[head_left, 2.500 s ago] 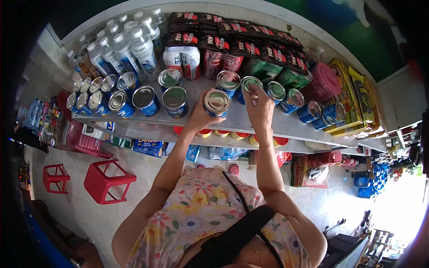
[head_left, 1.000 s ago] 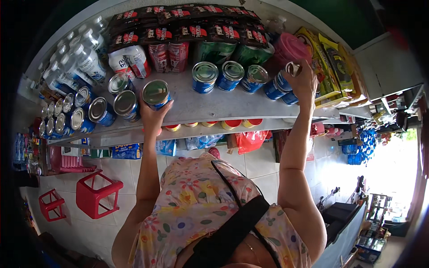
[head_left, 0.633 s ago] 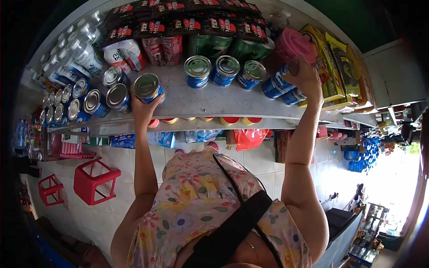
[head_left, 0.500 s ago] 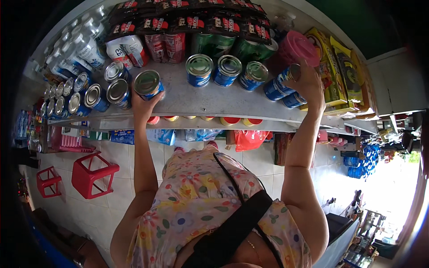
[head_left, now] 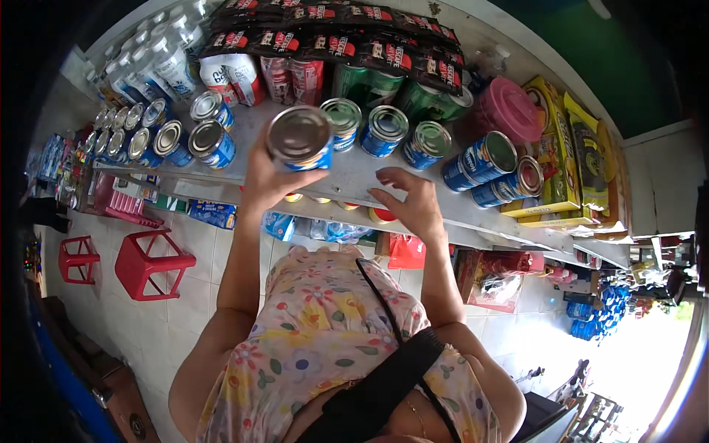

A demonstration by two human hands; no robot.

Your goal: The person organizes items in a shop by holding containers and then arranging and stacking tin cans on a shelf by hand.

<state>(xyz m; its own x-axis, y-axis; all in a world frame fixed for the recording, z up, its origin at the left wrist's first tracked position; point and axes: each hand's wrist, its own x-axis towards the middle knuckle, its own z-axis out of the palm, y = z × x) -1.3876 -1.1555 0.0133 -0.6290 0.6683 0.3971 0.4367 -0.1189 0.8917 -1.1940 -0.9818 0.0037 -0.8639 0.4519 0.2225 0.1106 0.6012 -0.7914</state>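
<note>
My left hand (head_left: 267, 177) is wrapped round a blue tin can (head_left: 300, 139) with a bare metal lid, lifted above the shelf's front edge. To its right my right hand (head_left: 415, 203) hangs over that edge, fingers apart and holding nothing. Behind them three upright cans, among them a middle can (head_left: 384, 131), stand in a loose row on the grey shelf (head_left: 354, 181). Further right a tilted can (head_left: 480, 161) leans beside another tilted can (head_left: 509, 182). On the left, several matching cans (head_left: 171, 142) stand in rows.
Clear plastic bottles (head_left: 159, 70) fill the back left. Black sachet packs (head_left: 332, 44) lie on drink cans along the back. A pink lidded tub (head_left: 509, 111) and yellow packets (head_left: 550, 148) stand at right. Red stools (head_left: 155, 264) are on the tiled floor, lower left.
My left hand has raised its can and carried it to the right. My right hand has let go of the leaning cans at right and come back toward the middle.
</note>
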